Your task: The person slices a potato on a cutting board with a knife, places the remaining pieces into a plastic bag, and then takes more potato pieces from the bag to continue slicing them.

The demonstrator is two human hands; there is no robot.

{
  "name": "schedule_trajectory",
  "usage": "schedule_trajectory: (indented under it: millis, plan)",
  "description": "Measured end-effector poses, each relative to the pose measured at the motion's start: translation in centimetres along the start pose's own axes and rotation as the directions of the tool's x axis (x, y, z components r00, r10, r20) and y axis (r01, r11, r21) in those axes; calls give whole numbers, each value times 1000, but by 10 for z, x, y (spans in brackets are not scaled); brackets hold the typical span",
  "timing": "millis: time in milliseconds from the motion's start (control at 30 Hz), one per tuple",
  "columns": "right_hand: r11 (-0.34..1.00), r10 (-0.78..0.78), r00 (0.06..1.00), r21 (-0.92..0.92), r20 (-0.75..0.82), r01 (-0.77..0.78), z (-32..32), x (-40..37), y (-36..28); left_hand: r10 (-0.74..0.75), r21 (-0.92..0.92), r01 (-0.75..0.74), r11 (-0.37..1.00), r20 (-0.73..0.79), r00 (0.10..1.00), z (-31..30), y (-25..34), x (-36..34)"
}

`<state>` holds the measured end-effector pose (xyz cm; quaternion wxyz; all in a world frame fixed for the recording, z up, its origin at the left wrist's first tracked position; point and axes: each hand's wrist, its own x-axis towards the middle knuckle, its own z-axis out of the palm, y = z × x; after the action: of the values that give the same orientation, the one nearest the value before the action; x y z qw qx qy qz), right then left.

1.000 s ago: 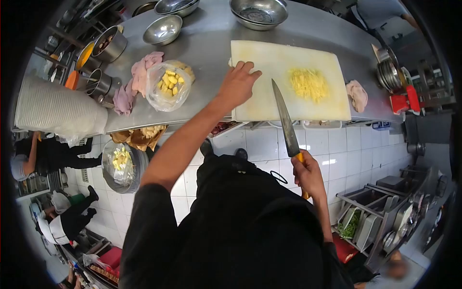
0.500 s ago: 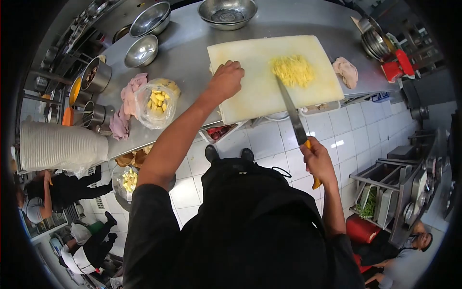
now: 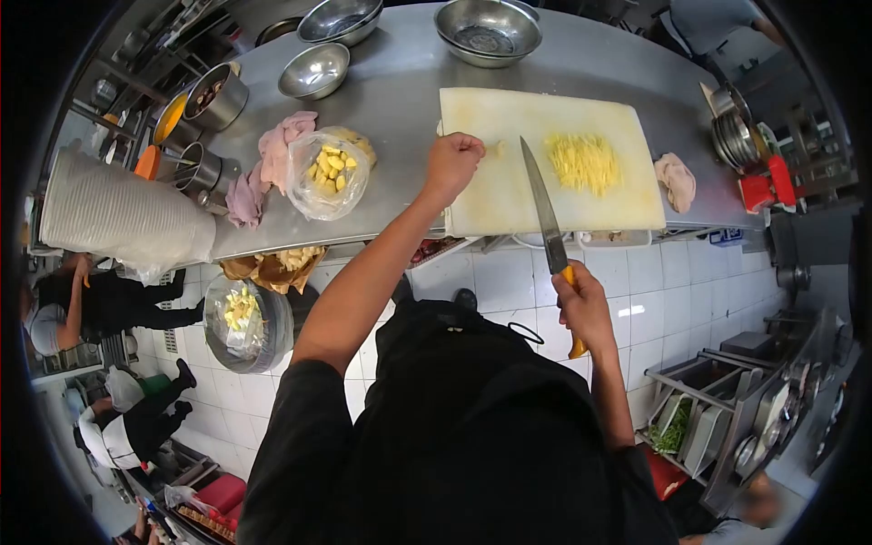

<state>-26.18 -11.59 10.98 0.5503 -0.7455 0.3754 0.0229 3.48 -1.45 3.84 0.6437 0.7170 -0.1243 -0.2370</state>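
Note:
My right hand point(image 3: 581, 304) grips the yellow handle of a long kitchen knife point(image 3: 542, 204). Its blade points away from me over the white cutting board point(image 3: 536, 113), with the tip left of a pile of thin pale-yellow shreds point(image 3: 583, 163). At the board's left edge is my left hand point(image 3: 456, 165), fingers curled and pressed together; whatever they may hold is hidden. Small pale bits point(image 3: 496, 148) lie on the board just beyond those fingertips. Left of my forearm, a clear plastic bag point(image 3: 313, 195) holds peeled yellow pieces point(image 3: 331, 170).
Metal bowls point(image 3: 314, 73) stand at the back of the steel counter point(image 3: 400, 100). Pink cloths point(image 3: 279, 145) lie left, another cloth point(image 3: 675, 182) right. Stacked white containers point(image 3: 118, 209) sit far left. Below is a bin point(image 3: 259, 354). Co-workers point(image 3: 150, 422) are at lower left.
The view has shifted, so the board appears further right and lower. The knife tip has moved left, away from the shreds. My left hand's fingers have curled in, with small bits beside them.

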Motion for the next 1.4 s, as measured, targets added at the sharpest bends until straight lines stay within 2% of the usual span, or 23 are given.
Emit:
schedule_trajectory:
  millis: [133, 300, 367, 400, 500, 567, 700, 833, 900, 967, 1033, 1067, 1100, 1133, 1167, 1233, 1333, 1367, 1400]
  plan:
    - [994, -75, 997, -74, 13, 76, 7, 11, 3, -5, 31, 6, 999, -31, 1000, -6, -4, 0]
    - [985, -83, 996, -153, 8, 84, 7, 13, 1, 28, 54, -26, 998, -45, 999, -9, -6, -1]
    - [979, -108, 994, -174, -5, 105, 5, 12, 2, 56, 61, -56, 997, -8, 998, -13, -3, -10]
    - [987, -71, 998, -144, -3, 69, 5, 9, -3, 67, 66, -67, 996, 7, 998, -16, 0, -20]
    - [993, -75, 996, -94, -40, 71, 4, 9, 2, 37, -128, -30, 991, 53, 998, -31, 11, -66]
    - [996, -56, 997, -74, -52, 52, 4, 11, 5, -42, -213, 45, 976, 18, 999, -49, 7, -100]
    - [998, -23, 999, -64, -40, 20, 6, 22, 8, -214, -389, 141, 911, -152, 965, -98, -22, -166]
    - [996, -18, 999, -86, -43, 15, 8, 31, 2, -405, -452, 209, 867, -397, 824, -168, -72, -226]
    - [997, -10, 1000, -83, -14, 9, 6, 34, 0, -332, -439, 100, 893, -494, 804, -230, -115, -251]
    - [998, -1, 1000, -62, -22, -1, 5, 41, 7, -245, -344, -4, 939, -677, 694, -293, -134, -278]
    - [992, 23, 1000, -121, -12, -25, 3, 43, 4, -217, -242, 0, 970, -872, 439, -354, -159, -303]
    - [992, 33, 999, -123, 3, -33, 2, 45, 5, -166, -113, 221, 969, -956, 241, -355, -147, -306]
    - [992, 45, 999, -120, 5, -44, 1, 46, 5, -61, -25, 449, 893, -996, 67, -352, -133, -307]
    - [993, 24, 999, -113, 31, -20, 3, 48, 6, 95, 127, 513, 849, -992, 89, -364, -145, -310]
    - [995, 5, 999, -100, 38, -2, 4, 51, 9, 180, 223, 503, 835, -974, 135, -369, -161, -307]
    - [995, -1, 1000, -98, -3, 1, 2, 41, 8, 332, 422, 459, 782, -905, 268, -322, -118, -291]
    - [972, -97, 995, -218, -22, 90, 4, 37, 9, 394, 482, 17, 876, -735, 552, -221, -49, -236]
    - [958, -145, 989, -254, -20, 135, 5, 40, 15, 505, 552, -136, 823, -600, 621, -182, -25, -218]
    - [963, -68, 998, -261, -13, 62, 5, 37, 7, 556, 570, -250, 783, -459, 693, -149, -6, -198]
